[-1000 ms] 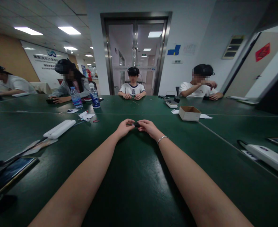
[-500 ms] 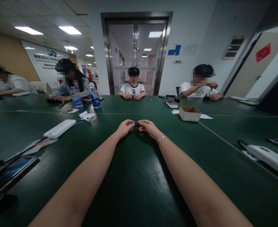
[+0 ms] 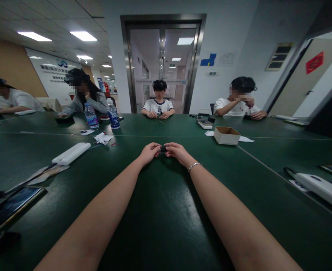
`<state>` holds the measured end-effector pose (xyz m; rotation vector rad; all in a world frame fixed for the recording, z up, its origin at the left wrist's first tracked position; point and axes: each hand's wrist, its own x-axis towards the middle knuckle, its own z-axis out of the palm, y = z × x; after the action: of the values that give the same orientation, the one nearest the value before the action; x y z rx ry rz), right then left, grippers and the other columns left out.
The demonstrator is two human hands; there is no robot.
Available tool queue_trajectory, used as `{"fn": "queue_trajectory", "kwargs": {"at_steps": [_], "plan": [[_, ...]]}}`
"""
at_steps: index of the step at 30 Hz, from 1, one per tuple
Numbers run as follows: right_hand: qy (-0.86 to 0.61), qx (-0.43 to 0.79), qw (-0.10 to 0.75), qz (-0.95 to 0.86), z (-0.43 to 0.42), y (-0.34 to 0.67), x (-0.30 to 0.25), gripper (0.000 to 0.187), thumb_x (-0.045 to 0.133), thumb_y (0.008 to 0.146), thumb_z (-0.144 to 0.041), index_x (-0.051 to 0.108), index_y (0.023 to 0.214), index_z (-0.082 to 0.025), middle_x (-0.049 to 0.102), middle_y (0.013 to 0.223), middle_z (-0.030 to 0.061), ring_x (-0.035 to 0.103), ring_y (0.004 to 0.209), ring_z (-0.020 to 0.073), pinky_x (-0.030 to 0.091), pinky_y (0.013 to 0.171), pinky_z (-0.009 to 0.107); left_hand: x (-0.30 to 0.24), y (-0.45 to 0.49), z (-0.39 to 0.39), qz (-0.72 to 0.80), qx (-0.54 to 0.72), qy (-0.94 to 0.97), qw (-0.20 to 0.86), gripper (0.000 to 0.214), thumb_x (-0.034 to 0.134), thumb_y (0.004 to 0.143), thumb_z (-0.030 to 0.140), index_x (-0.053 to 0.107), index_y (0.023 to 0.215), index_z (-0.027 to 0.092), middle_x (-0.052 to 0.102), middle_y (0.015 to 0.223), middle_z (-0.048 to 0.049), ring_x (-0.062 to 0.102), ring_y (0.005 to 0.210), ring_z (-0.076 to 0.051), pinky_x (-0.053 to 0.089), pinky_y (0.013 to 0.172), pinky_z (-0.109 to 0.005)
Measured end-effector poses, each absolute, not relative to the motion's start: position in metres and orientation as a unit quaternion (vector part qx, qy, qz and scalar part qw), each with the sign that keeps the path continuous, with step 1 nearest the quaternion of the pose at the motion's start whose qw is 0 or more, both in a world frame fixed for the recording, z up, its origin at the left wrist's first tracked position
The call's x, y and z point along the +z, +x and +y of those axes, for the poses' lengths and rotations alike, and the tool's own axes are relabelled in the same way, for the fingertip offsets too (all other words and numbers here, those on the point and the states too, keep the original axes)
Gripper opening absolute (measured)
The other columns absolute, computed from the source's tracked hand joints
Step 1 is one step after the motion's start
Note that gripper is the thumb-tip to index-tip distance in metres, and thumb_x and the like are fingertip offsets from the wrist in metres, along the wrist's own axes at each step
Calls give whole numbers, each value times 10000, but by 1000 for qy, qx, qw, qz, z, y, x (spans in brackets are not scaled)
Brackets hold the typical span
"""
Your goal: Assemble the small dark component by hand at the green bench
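Both my arms reach forward over the dark green table (image 3: 160, 203). A small black object (image 3: 163, 149) sits between my fingertips, too small and dark for me to tell its kind. My left hand (image 3: 151, 153) pinches its left end, fingers curled. On the other end, my right hand (image 3: 177, 152) is closed with thumb and fingers together; a silver bracelet (image 3: 194, 166) circles that wrist. The fingers partly cover the object.
Left lie a white power strip (image 3: 71, 153) and a phone (image 3: 20, 203); two water bottles (image 3: 113, 116) stand behind. An open cardboard box (image 3: 226, 136) is at right, another power strip (image 3: 320, 188) nearer. Several people sit around the table, one person (image 3: 158, 107) opposite.
My hands and the black object stay almost in place. At the far left, a person in grey has raised one hand toward the head.
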<state>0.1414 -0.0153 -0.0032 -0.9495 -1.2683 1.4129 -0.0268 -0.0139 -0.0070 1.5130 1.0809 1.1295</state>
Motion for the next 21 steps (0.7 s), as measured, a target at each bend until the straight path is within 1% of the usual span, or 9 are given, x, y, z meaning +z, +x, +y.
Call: {"fn": "queue_trajectory", "kwargs": {"at_steps": [2, 5, 8, 10, 12, 15, 16, 18, 21], "plan": [[-391, 583, 484, -522, -15, 141, -3, 145, 548, 805, -39, 614, 908, -117, 628, 671, 21, 606, 539, 82, 524, 517, 161, -8, -27, -13, 439, 463, 612, 467, 159, 564, 783, 231, 594, 898, 124, 574, 675, -11, 516, 579, -83, 417, 551, -208], [-394, 579, 480, -529, -14, 139, -3, 49, 560, 840, -134, 600, 862, -118, 612, 649, 17, 591, 502, 84, 513, 478, 167, -8, -26, -14, 438, 467, 610, 466, 166, 565, 780, 233, 593, 902, 125, 578, 680, -9, 510, 573, -78, 411, 550, -206], [-405, 562, 469, -549, -13, 138, -4, 157, 516, 885, -224, 573, 785, -118, 564, 543, 4, 545, 420, 84, 471, 401, 165, -7, -26, -14, 438, 467, 615, 461, 178, 565, 779, 239, 593, 914, 126, 587, 690, -13, 517, 584, -83, 411, 554, -210], [-412, 556, 461, -556, -13, 138, -4, 142, 498, 889, -195, 573, 798, -115, 558, 523, 1, 528, 399, 80, 455, 384, 160, -7, -26, -15, 436, 466, 617, 459, 183, 573, 773, 245, 596, 911, 127, 591, 695, -18, 531, 607, -93, 413, 557, -213], [-413, 560, 460, -552, -14, 139, -3, 74, 511, 856, -107, 583, 868, -115, 577, 550, -1, 542, 423, 77, 473, 416, 157, -6, -26, -15, 434, 466, 619, 460, 174, 575, 769, 236, 597, 903, 127, 590, 695, -20, 543, 631, -101, 414, 559, -212], [-410, 569, 464, -541, -16, 140, 0, 207, 531, 793, -14, 573, 961, -129, 600, 610, -6, 575, 476, 76, 505, 478, 163, -5, -26, -16, 431, 465, 619, 463, 168, 574, 768, 225, 596, 902, 126, 591, 693, -21, 549, 640, -104, 415, 565, -213], [-411, 570, 464, -540, -17, 140, 0, 211, 541, 791, -21, 568, 968, -132, 602, 620, -5, 581, 486, 79, 509, 485, 167, -5, -26, -16, 431, 464, 619, 464, 172, 575, 768, 227, 597, 905, 125, 593, 697, -22, 549, 638, -103, 416, 568, -215], [-415, 567, 461, -541, -17, 139, 1, 135, 555, 820, -93, 563, 950, -129, 595, 617, 1, 579, 481, 84, 508, 473, 173, -4, -26, -17, 433, 464, 619, 463, 179, 577, 770, 234, 598, 909, 124, 597, 709, -24, 545, 628, -101, 418, 569, -218], [-425, 556, 452, -553, -16, 138, 1, 83, 519, 867, -169, 560, 918, -118, 579, 584, 6, 554, 442, 84, 489, 431, 172, -4, -27, -18, 433, 465, 621, 459, 177, 572, 773, 234, 600, 909, 125, 600, 730, -28, 554, 650, -107, 419, 570, -218]]}}
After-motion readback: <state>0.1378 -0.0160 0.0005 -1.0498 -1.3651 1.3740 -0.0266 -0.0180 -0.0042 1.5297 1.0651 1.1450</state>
